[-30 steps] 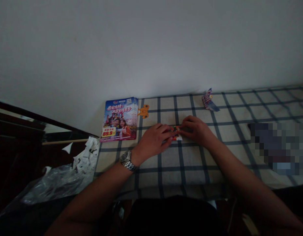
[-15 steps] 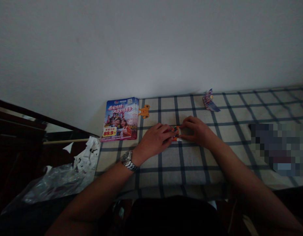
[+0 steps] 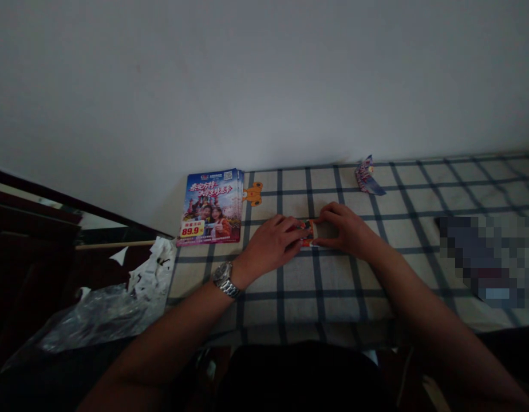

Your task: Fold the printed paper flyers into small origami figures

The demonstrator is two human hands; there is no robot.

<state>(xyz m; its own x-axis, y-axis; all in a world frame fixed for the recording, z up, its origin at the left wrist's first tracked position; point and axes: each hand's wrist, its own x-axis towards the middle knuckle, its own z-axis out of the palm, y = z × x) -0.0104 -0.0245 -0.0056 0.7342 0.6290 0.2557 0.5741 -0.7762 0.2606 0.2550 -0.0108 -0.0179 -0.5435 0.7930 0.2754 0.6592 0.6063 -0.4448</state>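
A small piece of folded printed paper [image 3: 308, 226], red and orange with a pale right edge, lies on the checked cloth in front of me. My left hand [image 3: 273, 241] rests over its left part, fingers together and pressing it down. At the paper's right edge is my right hand [image 3: 344, 232], thumb and fingers curved round and touching that edge. My fingers cover much of the paper, so its full outline is hidden.
A stack of flyers [image 3: 210, 209] lies on the left of the checked tablecloth [image 3: 294, 286]. A folded paper figure [image 3: 367, 176] stands near the wall. A blurred dark object [image 3: 483, 260] lies right. Torn white paper [image 3: 153, 272] and clear plastic [image 3: 105, 320] sit left of the table.
Both hands stay almost in place on the folded paper. The view has shifted very slightly; nothing has been let go or taken up.
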